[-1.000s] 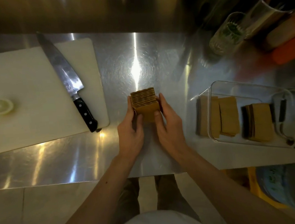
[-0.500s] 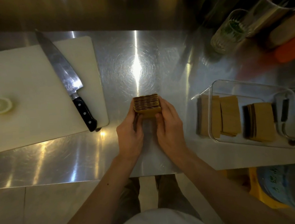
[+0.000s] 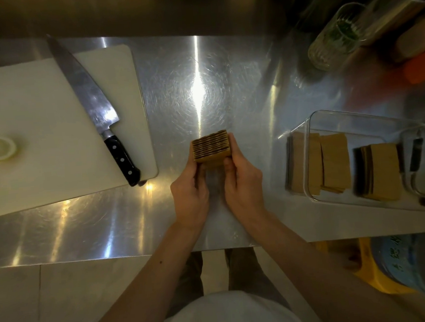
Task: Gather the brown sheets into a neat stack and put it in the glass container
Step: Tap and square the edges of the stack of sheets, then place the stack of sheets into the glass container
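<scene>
Both hands hold the stack of brown sheets [image 3: 210, 145] over the steel counter [image 3: 224, 71], in the middle of the view. The left hand [image 3: 189, 193] presses its left side and the right hand [image 3: 243, 183] presses its right side, each one closed on it with the fingers around the flanks.

Compared with one second ago, the stack is tipped more: then the flat brown face of the nearest sheet showed well, now mostly the edges of the sheets show, as dark and light lines. The hands are almost in the same place. I judge that the person is squaring the pile, so the gathering step is nearly done and the move to the container is not yet begun.

The sheets stand on edge, and their upper edges face the camera. These edge lines run left to right, which is the long axis of what I see; the sheets follow one behind the other, away from the person.

The glass container [image 3: 310, 127] lies well apart, to the right, on the same counter. It already holds other brown sheets [image 3: 334, 161]. A knife [image 3: 92, 106] rests on the cutting board [image 3: 24, 112] at the left.
</scene>
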